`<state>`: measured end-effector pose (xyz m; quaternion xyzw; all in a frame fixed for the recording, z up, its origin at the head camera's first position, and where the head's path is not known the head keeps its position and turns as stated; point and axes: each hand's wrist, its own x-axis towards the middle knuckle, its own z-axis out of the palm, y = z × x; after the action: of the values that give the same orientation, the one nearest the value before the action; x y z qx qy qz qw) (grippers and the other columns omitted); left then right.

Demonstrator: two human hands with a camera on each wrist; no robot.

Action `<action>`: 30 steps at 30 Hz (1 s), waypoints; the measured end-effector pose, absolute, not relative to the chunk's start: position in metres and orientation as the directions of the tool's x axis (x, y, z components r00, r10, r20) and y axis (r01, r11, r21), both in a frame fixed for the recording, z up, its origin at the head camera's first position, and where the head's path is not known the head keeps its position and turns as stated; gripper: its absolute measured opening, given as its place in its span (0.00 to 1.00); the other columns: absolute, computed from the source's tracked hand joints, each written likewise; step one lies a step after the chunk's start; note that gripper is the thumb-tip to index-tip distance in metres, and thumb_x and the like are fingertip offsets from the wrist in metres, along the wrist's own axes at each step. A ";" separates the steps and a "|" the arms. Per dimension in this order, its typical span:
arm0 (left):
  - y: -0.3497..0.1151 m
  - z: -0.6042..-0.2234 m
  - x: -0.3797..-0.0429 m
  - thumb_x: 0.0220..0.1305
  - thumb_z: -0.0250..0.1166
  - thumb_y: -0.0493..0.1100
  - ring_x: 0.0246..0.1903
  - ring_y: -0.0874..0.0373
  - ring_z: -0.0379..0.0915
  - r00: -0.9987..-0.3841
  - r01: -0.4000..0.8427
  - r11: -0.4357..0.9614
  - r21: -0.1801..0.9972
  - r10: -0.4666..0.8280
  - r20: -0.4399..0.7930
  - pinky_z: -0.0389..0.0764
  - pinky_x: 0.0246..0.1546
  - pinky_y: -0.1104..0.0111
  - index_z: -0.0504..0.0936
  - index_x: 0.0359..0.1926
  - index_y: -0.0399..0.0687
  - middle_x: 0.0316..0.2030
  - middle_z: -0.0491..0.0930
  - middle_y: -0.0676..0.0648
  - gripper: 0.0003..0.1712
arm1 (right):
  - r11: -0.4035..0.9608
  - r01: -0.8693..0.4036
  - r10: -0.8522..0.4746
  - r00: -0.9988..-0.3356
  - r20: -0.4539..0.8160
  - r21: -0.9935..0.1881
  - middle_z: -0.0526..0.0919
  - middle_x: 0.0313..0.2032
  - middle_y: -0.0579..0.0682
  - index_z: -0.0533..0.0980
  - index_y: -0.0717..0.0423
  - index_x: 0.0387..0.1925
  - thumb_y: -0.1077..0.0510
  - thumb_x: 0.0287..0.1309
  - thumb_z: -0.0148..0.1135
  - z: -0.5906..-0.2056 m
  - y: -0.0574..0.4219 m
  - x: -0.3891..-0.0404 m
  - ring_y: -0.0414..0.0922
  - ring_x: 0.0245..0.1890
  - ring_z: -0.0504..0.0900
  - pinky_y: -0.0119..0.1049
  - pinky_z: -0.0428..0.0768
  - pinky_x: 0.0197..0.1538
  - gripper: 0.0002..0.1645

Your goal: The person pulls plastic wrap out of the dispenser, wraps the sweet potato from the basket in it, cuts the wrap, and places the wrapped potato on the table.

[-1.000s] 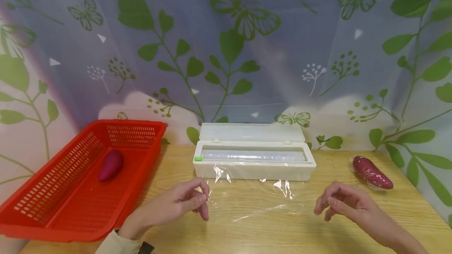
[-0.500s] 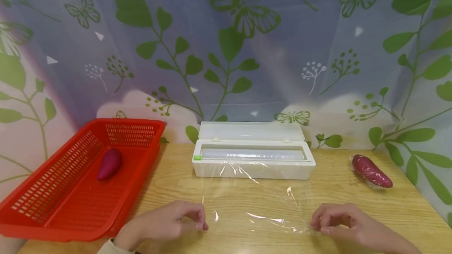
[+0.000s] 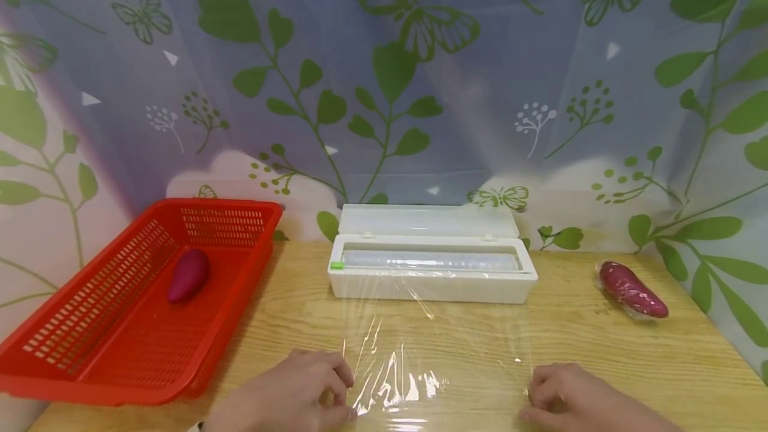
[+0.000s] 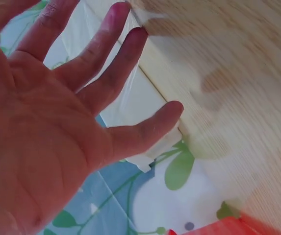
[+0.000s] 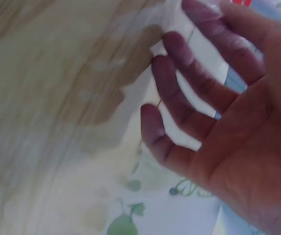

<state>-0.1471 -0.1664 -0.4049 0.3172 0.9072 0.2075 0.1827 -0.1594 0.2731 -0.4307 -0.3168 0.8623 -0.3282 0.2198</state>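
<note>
A clear sheet of cling film [image 3: 444, 339] stretches toward me from a white dispenser box [image 3: 429, 287], whose lid [image 3: 429, 220] stands raised at the back. Inside the box lies the film roll [image 3: 432, 260]. My left hand [image 3: 288, 395] pinches the sheet's near left corner. At the near right corner, my right hand [image 3: 582, 399] pinches the film between thumb and fingertips. The right wrist view shows film glinting at the index fingertip [image 5: 201, 11]. In the left wrist view the other fingers [image 4: 108, 73] spread loosely, and the thumb tip is out of frame.
A red plastic basket [image 3: 138, 325] stands at the left with one purple sweet potato [image 3: 189, 275] in it. To the right, a film-wrapped sweet potato [image 3: 633, 291] lies on the wooden table [image 3: 576, 332]. A patterned curtain [image 3: 480, 119] hangs behind the box.
Both hands have moved toward me, drawing the cling film farther out of the box. The sheet is longer and smoother. Basket and sweet potatoes stay in place.
</note>
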 end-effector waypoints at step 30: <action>-0.180 -0.373 -0.155 0.65 0.70 0.47 0.38 0.62 0.80 -0.756 0.644 0.694 0.321 0.641 0.130 0.84 0.45 0.65 0.85 0.42 0.59 0.41 0.81 0.61 0.05 | 0.734 -0.627 -0.645 -0.764 0.020 -0.260 0.80 0.54 0.39 0.77 0.33 0.56 0.29 0.59 0.64 -0.433 0.277 -0.154 0.39 0.48 0.77 0.36 0.83 0.45 0.28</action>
<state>-0.1547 -0.1797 -0.3729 0.3491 0.9204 0.1758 -0.0039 -0.1540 0.2768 -0.4335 -0.3417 0.9305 -0.1268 0.0357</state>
